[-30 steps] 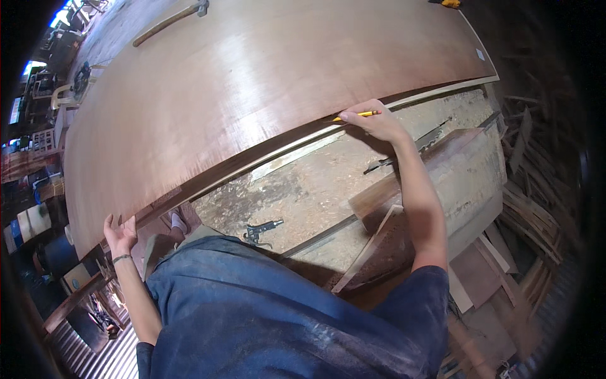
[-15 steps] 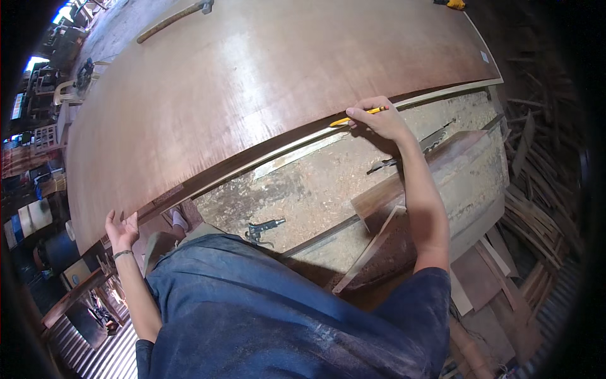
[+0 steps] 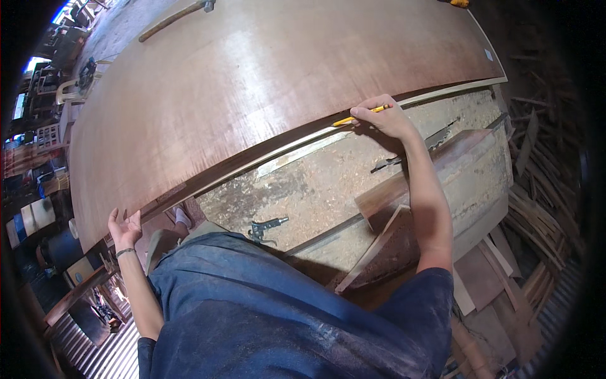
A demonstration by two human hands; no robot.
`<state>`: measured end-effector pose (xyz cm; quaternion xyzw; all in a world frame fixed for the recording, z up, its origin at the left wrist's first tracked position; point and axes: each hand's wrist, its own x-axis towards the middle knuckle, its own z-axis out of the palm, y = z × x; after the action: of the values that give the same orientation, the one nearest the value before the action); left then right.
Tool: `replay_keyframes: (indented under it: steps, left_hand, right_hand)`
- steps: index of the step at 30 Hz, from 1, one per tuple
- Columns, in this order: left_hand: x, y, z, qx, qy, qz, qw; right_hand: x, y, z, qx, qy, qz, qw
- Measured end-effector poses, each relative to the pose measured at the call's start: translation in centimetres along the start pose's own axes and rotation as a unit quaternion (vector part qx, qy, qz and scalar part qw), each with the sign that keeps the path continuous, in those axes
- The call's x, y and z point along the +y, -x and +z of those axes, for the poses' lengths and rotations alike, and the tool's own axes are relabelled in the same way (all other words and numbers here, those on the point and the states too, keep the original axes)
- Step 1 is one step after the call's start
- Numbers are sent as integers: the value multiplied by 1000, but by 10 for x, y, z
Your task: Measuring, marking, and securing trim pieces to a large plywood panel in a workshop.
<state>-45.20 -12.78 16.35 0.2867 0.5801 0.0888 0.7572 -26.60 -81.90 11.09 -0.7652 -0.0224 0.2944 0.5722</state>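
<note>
Across the upper view, a broad, smooth brown panel (image 3: 284, 63) extends leftward past the workbench (image 3: 322, 189), whose rough, chip-strewn surface lies exposed along the panel's near edge. A pale, straight strip (image 3: 454, 90) follows this edge. The spread left hand (image 3: 126, 232) touches the panel's near-left edge; the right hand (image 3: 386, 119) pinches a slim yellow pencil (image 3: 344, 120) near the strip.

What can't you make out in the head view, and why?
All in the head view:
Pencil in the right hand: whether its tip touches wood; too small.
Left hand: whether it grips the sheet; contact unclear.
Hammer: head cut by the top edge.
Yellow tool: mostly cut off there.
Dark strip: partly behind the right forearm.
</note>
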Motion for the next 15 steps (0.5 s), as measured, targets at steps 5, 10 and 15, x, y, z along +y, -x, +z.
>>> replay_keyframes:
  steps: [5, 10, 15]
  left_hand:
    - [-3, 3, 1, -5, -2, 20, 1000]
    - [-5, 4, 3, 1, 3, 0, 1000]
    - [-1, -1, 5, -11, 1, -35, 999]
  right_hand:
    - [1, 2, 4, 13, -79, 27, 996]
    - [2, 1, 0, 24, 24, 11, 999]
    - [3, 3, -1, 30, -14, -6, 999]
